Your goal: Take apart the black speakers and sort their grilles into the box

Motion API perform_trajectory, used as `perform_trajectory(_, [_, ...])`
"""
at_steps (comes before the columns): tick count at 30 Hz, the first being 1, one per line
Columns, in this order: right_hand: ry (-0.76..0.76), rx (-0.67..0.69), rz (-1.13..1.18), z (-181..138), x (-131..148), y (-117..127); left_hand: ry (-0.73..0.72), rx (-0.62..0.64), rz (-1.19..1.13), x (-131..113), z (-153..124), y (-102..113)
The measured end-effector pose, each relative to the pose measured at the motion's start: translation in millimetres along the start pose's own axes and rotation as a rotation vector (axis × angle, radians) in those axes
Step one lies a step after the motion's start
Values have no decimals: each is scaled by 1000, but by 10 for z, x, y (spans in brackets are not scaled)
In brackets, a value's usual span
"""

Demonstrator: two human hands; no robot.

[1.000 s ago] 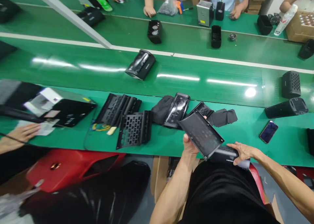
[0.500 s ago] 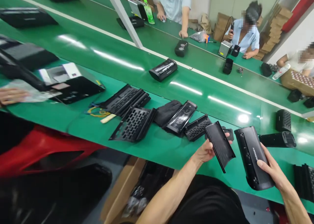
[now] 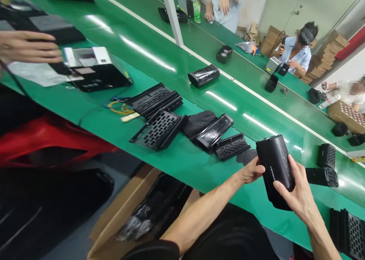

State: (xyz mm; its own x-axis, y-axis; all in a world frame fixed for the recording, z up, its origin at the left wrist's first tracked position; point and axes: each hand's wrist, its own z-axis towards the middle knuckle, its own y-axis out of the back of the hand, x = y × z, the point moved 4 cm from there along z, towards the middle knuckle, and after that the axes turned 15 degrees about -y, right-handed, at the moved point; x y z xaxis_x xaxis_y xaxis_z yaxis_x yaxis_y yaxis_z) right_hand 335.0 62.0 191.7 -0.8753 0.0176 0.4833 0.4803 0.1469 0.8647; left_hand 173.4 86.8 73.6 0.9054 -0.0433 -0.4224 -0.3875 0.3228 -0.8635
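Observation:
My right hand (image 3: 299, 191) is closed around a black speaker housing (image 3: 275, 165) with MERKURY lettering, tilted over the bench, its thumb on the lettered face. At the housing's left edge, my left hand (image 3: 252, 170) pinches with its thumb against that side. The flat black panel in my left hand is now mostly hidden behind the housing, the two pressed together. Just left of my hands lie dark flat pads (image 3: 246, 157) and a slotted black grille (image 3: 233, 146). Another black housing (image 3: 321, 176) rests right of my right hand.
More grille panels (image 3: 158, 129) and a glossy-faced speaker part (image 3: 215, 130) lie on the green bench (image 3: 114, 134). A co-worker's hand (image 3: 31, 49) is beside a black-and-white device (image 3: 98, 70). Another speaker (image 3: 203, 75) sits on the green belt. Below is an open carton (image 3: 119, 210).
My hands have come together, bringing the panel behind the housing, which has turned and moved left. The co-worker's hand on the left has risen in the view.

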Motion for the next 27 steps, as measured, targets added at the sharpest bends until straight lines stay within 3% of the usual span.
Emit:
perform_trajectory(6, [-74,57,-46,106,-60,-39,50,-75,6,247,-47,171])
perform_trajectory(11, [-64,117,-1,154,-219,43,53,-180,77,282,49,182])
perform_trajectory(17, [-121,-201,72,-84,-427,-56,-25,-279,204,200,136,100])
perform_trajectory(19, [-136,-215,132,-108,-467,-42,45,-240,226,91,158,131])
perform_trajectory(21, [-146,-145,196,-122,-513,16,67,-172,282,-159,236,189])
perform_trajectory(23, [-156,-77,253,-150,-563,92,-43,-101,450,-532,385,238])
perform_trajectory(25, [-143,-25,286,-177,-595,143,-51,51,636,-822,546,215])
perform_trajectory(27, [-117,-7,297,-177,-610,182,18,211,737,-962,654,150])
